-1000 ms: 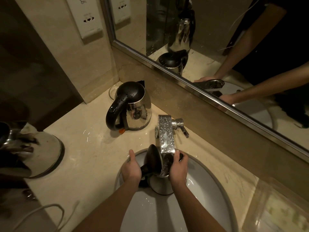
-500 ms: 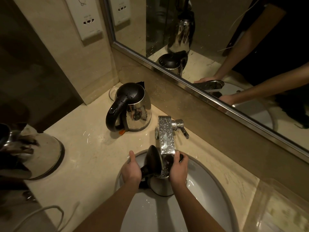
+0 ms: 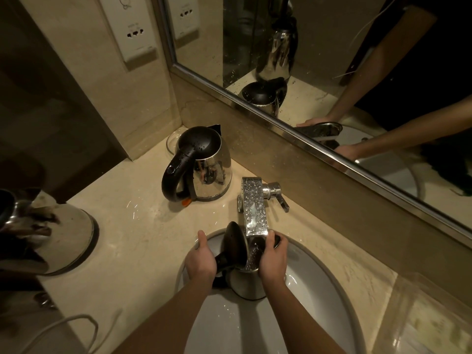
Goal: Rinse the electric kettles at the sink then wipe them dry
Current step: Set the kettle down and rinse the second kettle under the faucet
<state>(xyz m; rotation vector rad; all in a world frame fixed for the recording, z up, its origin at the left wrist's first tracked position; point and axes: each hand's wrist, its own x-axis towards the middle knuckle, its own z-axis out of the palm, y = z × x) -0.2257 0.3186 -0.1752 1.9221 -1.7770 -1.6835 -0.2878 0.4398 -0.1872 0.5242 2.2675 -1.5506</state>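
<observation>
A steel electric kettle [image 3: 246,284] with its black lid [image 3: 233,245] flipped open sits in the white sink [image 3: 314,290], right under the chrome faucet spout [image 3: 254,208]. Water runs from the spout into its mouth. My left hand [image 3: 200,260] grips the black handle on the kettle's left side. My right hand [image 3: 272,259] holds the kettle's body and rim on the right. A second steel kettle [image 3: 201,164] with a closed black lid, wet with drops, stands on the counter at the back left.
The faucet lever [image 3: 279,199] sticks out to the right. A third kettle [image 3: 43,236] lies at the left counter edge. A glass dish [image 3: 172,141] sits behind the second kettle. A mirror [image 3: 332,72] runs along the back, a clear tray [image 3: 429,318] sits at right, and a white cord [image 3: 63,325] lies at bottom left.
</observation>
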